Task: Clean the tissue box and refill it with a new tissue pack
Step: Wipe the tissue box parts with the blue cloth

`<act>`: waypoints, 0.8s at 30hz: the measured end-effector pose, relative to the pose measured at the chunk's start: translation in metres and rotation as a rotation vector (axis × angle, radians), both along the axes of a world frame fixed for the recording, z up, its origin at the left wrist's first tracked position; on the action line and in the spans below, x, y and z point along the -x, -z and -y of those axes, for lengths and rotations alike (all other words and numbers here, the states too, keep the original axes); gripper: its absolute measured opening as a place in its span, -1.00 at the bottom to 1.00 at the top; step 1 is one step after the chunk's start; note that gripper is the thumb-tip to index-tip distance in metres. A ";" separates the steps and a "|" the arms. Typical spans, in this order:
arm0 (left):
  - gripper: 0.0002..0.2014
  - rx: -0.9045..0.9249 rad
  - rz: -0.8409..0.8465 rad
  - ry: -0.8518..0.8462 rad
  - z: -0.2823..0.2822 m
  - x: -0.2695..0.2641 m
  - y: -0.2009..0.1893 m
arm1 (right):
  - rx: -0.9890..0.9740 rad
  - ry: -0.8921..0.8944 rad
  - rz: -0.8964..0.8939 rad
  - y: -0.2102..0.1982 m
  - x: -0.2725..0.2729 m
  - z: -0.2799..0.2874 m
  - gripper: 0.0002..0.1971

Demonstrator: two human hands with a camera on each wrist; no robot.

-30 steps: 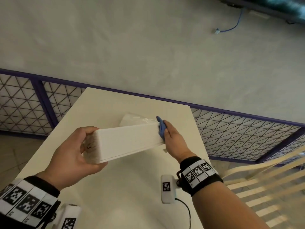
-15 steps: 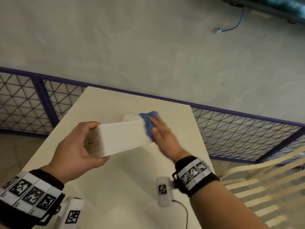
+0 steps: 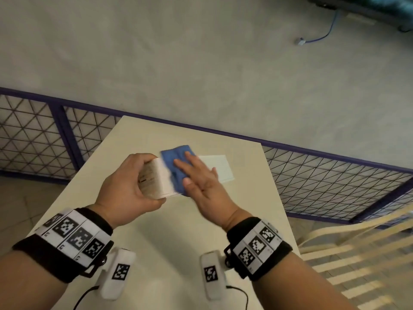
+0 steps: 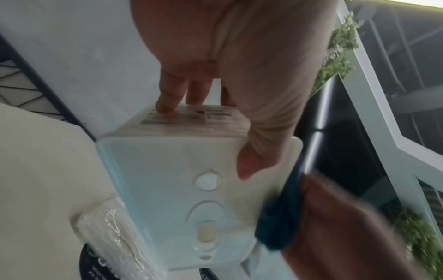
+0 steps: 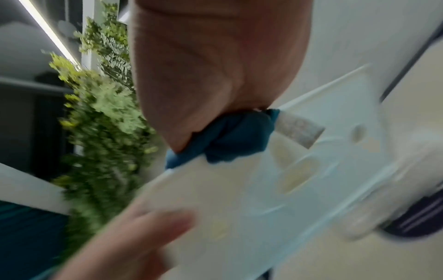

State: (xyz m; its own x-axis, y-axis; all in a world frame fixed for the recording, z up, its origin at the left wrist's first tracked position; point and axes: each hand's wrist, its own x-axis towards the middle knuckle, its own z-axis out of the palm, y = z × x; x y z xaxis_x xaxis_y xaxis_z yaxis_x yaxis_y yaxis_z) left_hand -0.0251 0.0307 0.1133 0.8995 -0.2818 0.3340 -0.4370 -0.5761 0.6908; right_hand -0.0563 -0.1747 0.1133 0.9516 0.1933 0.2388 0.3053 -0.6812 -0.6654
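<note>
- Fingers (image 3: pixel 190 163) of our right hand (image 3: pixel 201 182) lie straight and flat on the blue cloth (image 3: pixel 176 163), and they press it against the broad face of the tissue box (image 3: pixel 157 180).
- Our left hand (image 3: pixel 127 186) holds the near left end of the box: the thumb curls under it and the other fingers wrap the end that carries a printed label.
- We hold the box in the air above the pale table (image 3: pixel 156 242), with its long side pointing to the far right.
- On the table under the box, the left wrist view shows a pack in clear crinkled plastic (image 4: pixel 112 242); we judge it is the new tissue pack.
- We think the cleaning step is in progress and the refill is not yet begun.
- One risk: only one end is gripped, so a strong push from the cloth may twist the box or make it slip from the left hand.
- Another risk: the cloth is only pressed, not gripped, so it may bunch up or slide off the edge.
- Concerning materials, the box looks like hard, smooth white plastic with rounded corners and moulded oval marks on the underside.
- By contrast, the cloth is soft and folds easily.
</note>
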 end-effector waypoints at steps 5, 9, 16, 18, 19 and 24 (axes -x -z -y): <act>-0.25 0.066 -0.034 0.066 -0.016 0.006 -0.003 | -0.087 0.355 -0.086 0.017 -0.021 0.077 -0.57; -0.24 0.041 -0.027 0.060 -0.013 0.007 -0.005 | -0.081 0.369 -0.084 0.009 -0.019 0.061 -0.58; -0.30 0.023 -0.046 -0.008 0.007 0.002 0.003 | 0.102 -0.016 0.021 -0.009 0.022 -0.040 -0.51; -0.32 0.078 -0.093 0.019 0.005 0.001 0.007 | 0.171 -0.093 0.023 -0.014 0.027 -0.036 -0.50; -0.31 0.099 -0.103 0.038 0.002 0.000 0.009 | 0.185 -0.095 0.019 -0.013 0.025 -0.027 -0.47; -0.19 0.216 -0.198 0.101 -0.025 -0.004 0.010 | 0.313 0.169 -0.059 0.003 0.009 0.050 -0.05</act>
State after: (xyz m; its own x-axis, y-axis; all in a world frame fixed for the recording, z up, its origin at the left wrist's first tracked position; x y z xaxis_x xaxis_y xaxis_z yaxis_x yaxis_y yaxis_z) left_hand -0.0207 0.0560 0.1032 0.9240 -0.3148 0.2170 -0.3292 -0.3667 0.8701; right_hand -0.0652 -0.2246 0.1100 0.9867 0.0877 0.1368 0.1388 -0.8925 -0.4292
